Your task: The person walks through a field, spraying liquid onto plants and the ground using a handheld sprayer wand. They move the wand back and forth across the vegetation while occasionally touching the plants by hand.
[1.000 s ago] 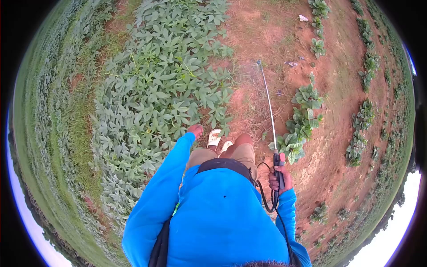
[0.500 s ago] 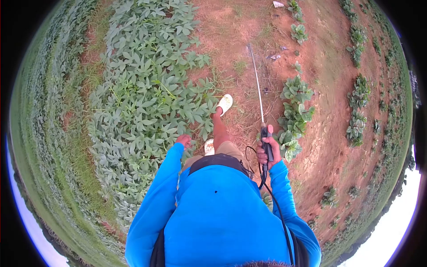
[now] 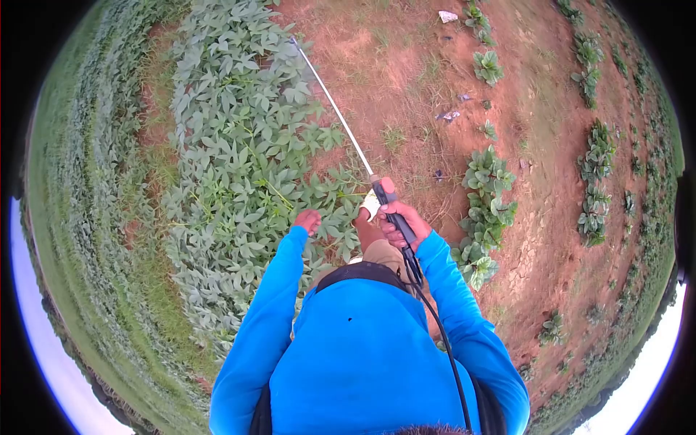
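My right hand (image 3: 406, 223) is closed around the black handle of a spray wand (image 3: 335, 107). The thin, pale lance slants up and left, its tip at the edge of the leafy green plants (image 3: 239, 130). From the handle's lower end a black hose (image 3: 444, 335) runs back along my right side. My left hand (image 3: 308, 221) hangs in front of the leaves with its fingers curled in, and nothing shows in it. Below the wand handle, a light-coloured shoe (image 3: 372, 205) is partly covered.
Reddish bare soil (image 3: 406, 94) with dry grass lies ahead between the planted rows. To the right grows a row of broad-leaved plants (image 3: 487, 188), with another row (image 3: 596, 174) farther out. Scraps of litter (image 3: 448, 16) lie on the soil.
The spray wand has swung left, its tip moving from over the bare soil to the leafy plants. My right hand has moved left and slightly up with it.
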`<state>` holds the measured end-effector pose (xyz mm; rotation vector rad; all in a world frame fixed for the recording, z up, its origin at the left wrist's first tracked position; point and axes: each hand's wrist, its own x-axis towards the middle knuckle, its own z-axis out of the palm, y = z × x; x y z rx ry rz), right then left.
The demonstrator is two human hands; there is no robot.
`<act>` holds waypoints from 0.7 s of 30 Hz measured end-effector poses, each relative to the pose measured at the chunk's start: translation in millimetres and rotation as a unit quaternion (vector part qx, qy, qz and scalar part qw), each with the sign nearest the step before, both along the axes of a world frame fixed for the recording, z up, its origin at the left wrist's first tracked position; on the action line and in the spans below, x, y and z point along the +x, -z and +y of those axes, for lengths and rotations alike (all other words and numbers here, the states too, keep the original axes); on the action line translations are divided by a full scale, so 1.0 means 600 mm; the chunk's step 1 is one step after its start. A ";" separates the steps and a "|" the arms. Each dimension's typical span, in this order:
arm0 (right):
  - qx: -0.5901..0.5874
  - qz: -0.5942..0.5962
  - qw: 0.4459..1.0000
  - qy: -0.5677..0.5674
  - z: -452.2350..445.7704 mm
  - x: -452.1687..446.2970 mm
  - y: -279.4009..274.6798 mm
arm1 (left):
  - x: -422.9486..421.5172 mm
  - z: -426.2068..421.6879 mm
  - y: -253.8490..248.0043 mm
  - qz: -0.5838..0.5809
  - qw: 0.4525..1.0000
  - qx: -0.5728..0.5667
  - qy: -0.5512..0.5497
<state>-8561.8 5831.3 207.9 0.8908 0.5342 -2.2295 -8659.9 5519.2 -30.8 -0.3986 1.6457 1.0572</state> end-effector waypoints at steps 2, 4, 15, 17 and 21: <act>0.006 -0.016 0.999 0.033 0.026 -0.006 -0.008 | -0.017 0.020 -0.025 0.012 1.000 -0.006 0.005; 0.005 -0.052 0.995 0.080 0.056 0.009 0.006 | -0.024 0.047 -0.026 0.012 1.000 0.016 -0.009; 0.204 -0.119 0.943 0.233 0.171 0.036 0.033 | -0.114 0.056 0.025 -0.094 0.993 -0.066 -0.023; 0.198 -0.119 0.940 0.252 0.189 0.015 0.059 | -0.125 0.068 0.018 -0.104 0.992 -0.065 -0.021; 0.112 -0.094 0.965 0.216 0.228 -0.047 0.098 | -0.142 0.086 0.003 -0.090 0.992 -0.088 0.000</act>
